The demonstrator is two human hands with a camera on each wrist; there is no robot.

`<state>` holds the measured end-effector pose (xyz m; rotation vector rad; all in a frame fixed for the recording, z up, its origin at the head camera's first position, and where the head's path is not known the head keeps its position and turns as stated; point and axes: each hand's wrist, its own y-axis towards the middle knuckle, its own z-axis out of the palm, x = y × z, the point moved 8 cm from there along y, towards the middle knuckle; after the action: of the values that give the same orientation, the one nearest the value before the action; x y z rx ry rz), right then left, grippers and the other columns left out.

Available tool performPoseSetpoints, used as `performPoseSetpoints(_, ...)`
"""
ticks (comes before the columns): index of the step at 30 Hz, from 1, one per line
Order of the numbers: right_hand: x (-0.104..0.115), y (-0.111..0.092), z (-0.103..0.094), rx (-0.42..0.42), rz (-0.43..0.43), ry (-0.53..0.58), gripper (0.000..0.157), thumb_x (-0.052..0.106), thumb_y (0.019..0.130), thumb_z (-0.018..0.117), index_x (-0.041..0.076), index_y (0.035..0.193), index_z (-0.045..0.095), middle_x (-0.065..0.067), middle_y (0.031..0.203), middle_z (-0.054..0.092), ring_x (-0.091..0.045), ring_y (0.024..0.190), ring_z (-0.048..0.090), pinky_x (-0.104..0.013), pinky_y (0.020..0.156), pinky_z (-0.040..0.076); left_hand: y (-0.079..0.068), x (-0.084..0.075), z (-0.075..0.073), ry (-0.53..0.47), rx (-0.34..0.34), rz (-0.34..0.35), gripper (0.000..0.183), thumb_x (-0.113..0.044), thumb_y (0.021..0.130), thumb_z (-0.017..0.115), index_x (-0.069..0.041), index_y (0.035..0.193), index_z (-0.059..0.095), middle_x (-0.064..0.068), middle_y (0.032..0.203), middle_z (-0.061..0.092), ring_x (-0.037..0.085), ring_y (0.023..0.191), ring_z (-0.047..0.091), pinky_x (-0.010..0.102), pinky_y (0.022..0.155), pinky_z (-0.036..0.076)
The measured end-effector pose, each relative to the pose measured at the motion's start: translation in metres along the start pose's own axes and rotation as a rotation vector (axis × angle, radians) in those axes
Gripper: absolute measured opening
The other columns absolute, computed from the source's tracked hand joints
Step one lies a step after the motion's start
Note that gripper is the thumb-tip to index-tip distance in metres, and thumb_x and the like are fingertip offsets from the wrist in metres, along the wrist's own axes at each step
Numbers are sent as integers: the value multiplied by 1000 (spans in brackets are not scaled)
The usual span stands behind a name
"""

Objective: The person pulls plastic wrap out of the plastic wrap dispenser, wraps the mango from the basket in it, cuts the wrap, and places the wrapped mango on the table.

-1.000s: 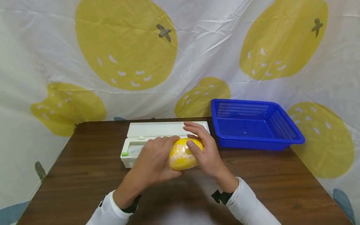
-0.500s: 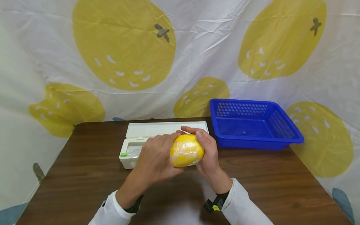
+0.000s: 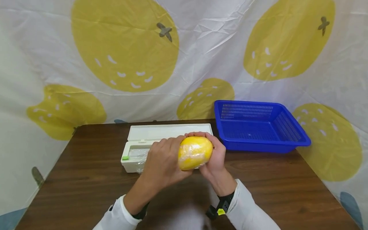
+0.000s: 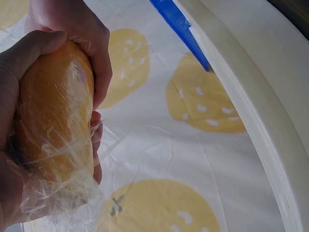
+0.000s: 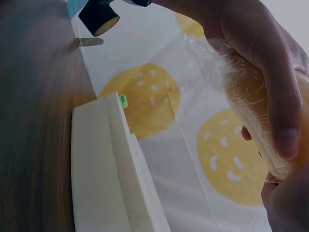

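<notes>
An oblong yellow fruit wrapped in cling film is held between both hands above the table. The left hand grips its left end, fingers over the far side. Around the right end curls the right hand, its fingertips meeting the left hand at the top. Loose crumpled cling film bunches at one end of the fruit in the left wrist view, and the right wrist view also shows this film tail. Behind the hands lies a white cling film dispenser, its lid raised; the hands hide part of it.
A blue perforated plastic basket stands at the back right of the dark wooden table. A green slider sits on the dispenser's left end. A fruit-print cloth hangs behind the table.
The right hand has gone from loosely spread fingers over the fruit to wrapping round its right end. The fruit has turned and shifted slightly right and up; the left hand keeps its grip.
</notes>
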<state>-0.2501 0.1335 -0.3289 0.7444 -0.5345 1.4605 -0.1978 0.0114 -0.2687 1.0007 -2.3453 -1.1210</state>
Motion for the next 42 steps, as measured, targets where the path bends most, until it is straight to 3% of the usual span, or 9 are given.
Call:
performPoseSetpoints(17,0,-1,-4,-68,30,-36,35,29,102,34,13,92,63,-2,101,69,-20,101,63,-36,95,51,-2,0,7,1,46,-34,83,-50,56,88,-4,120,61,7,102,71,24,78,64,35,64,53)
performPoseSetpoints(20,4,-2,-1,-17,13,-67,36,29,103,33,13,94,65,-2,103,70,-20,102,64,-35,95,52,-1,-1,4,22,48,-15,85,-52,58,88,-4,122,60,8,101,70,24,77,63,36,63,52)
performPoseSetpoints(23,16,-1,8,127,-78,-151,40,26,105,32,12,99,69,-3,107,72,-21,104,66,-33,94,54,1,-1,-2,20,45,2,88,-52,58,89,-3,125,58,9,99,69,25,77,63,37,62,51)
performPoseSetpoints(27,41,-6,20,347,-287,-431,37,20,105,35,8,114,69,-7,124,70,-23,119,63,-32,98,53,6,4,-11,20,58,12,86,-49,59,89,-5,125,58,8,99,68,26,77,63,38,62,51)
performPoseSetpoints(30,57,-12,22,419,-414,-743,30,19,101,50,7,125,63,-9,137,62,-23,131,55,-39,106,48,6,7,-15,55,89,20,83,-49,59,89,-7,123,58,8,98,68,26,77,63,40,63,50)
performPoseSetpoints(32,64,-17,23,444,-457,-951,40,22,95,66,10,132,59,-8,143,57,-22,135,50,-45,107,46,5,7,-15,83,118,33,83,-50,59,89,-8,122,58,8,96,68,26,75,62,41,64,51)
performPoseSetpoints(35,66,-25,28,490,-469,-1212,77,34,79,86,17,145,50,-4,149,50,-21,138,45,-53,108,42,4,5,-11,144,186,67,81,-52,61,88,-9,122,57,8,95,67,28,78,63,44,68,52)
performPoseSetpoints(38,57,-28,32,516,-425,-1451,107,47,67,92,22,155,37,1,155,44,-17,140,43,-48,113,41,3,1,-4,197,259,104,84,-54,62,89,-8,124,56,10,100,68,30,86,64,46,74,52)
performPoseSetpoints(42,43,-30,36,552,-383,-1636,109,49,67,92,18,156,36,3,150,48,-14,132,49,-38,110,44,2,-4,2,245,315,140,92,-54,60,92,-6,129,54,12,104,67,31,91,63,47,79,51)
